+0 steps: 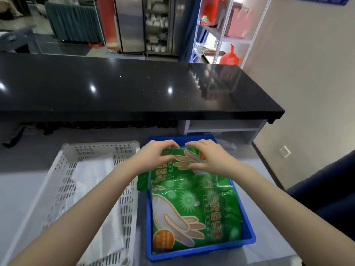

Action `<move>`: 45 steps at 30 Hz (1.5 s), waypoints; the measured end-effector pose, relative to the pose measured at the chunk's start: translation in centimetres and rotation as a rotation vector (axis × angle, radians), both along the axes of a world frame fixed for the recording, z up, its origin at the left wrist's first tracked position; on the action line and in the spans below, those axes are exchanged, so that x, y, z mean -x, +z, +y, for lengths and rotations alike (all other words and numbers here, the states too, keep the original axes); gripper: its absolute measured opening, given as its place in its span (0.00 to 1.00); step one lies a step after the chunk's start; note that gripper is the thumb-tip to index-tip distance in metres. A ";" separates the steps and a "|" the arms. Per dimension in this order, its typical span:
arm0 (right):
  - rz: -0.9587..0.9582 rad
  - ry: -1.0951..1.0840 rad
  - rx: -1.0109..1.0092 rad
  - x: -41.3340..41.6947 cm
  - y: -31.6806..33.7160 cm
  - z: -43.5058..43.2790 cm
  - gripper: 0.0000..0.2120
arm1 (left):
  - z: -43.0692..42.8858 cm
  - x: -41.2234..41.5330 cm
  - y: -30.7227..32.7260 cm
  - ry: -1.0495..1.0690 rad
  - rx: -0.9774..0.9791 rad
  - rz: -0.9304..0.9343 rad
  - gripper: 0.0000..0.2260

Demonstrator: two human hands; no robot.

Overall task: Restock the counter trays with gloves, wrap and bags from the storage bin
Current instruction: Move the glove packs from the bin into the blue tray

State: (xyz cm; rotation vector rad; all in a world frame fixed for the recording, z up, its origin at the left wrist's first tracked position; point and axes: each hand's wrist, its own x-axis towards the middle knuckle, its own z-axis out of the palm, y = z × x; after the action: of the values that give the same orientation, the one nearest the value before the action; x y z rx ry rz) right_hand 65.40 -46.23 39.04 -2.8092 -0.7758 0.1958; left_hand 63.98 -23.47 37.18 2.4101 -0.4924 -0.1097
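**Grey worktop station: glove packet handling at the blue tray**

A grey worktop point(19, 189) lies below a polished black stone counter point(134, 87). Two containers stand on it, just beside each other.

Risks (judged)
- The far green film glove packet point(167, 171) overhangs the left wall of the blue plastic tray point(247, 240). It could catch on the rim or slide out.
- The film looks slick, so a light pinch may slip.
- The packets overlap, so moving one may drag its neighbour.

Hand state
- The left hand point(153, 156) and right hand point(207, 158) both pinch the far packet, fingers curled over its far edge and thumbs on its face.

Contents
- Blue tray: the held packet, and a near green glove packet point(192, 212) lying flat.
- White perforated plastic tray point(126, 189): flat white plastic bags point(92, 181)
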 end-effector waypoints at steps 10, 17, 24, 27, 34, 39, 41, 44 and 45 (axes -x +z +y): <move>0.003 -0.075 -0.018 -5.8 1.6 -3.8 0.10 | -2.3 -4.3 0.9 0.188 -0.048 -0.101 0.17; -0.130 -0.056 -0.068 -7.6 1.1 -2.9 0.09 | -0.7 -3.9 -1.7 0.519 0.161 -0.033 0.38; -0.298 -0.039 -0.085 -9.1 0.6 -2.5 0.12 | -1.8 -2.4 -6.5 0.604 0.039 -0.039 0.07; -0.303 -0.021 -0.075 -9.5 0.1 -2.1 0.13 | -4.6 -3.6 -8.3 0.304 -0.212 -0.006 0.11; -0.375 0.034 -0.008 -10.2 -1.2 -1.2 0.14 | -6.6 -6.5 -10.3 0.287 -0.339 0.305 0.25; -0.395 0.090 0.030 -10.4 -1.6 -0.3 0.14 | -6.8 -5.8 -10.3 0.208 -0.487 0.252 0.27; -0.398 0.094 0.039 -10.5 -1.7 -0.1 0.14 | -6.7 -5.3 -10.1 0.149 -0.535 0.224 0.25; -0.376 0.102 0.025 -10.6 -1.6 0.1 0.14 | -6.2 -4.7 -9.6 0.098 -0.443 0.287 0.21; -0.359 0.103 0.019 -10.7 -1.5 0.1 0.14 | -6.0 -4.6 -9.5 0.083 -0.407 0.316 0.21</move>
State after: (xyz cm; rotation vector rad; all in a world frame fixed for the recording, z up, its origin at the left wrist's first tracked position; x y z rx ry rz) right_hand 76.11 -46.11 37.50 -2.8609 -0.9984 -0.2950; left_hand 68.59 -29.51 27.70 2.7310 -0.2386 -0.5953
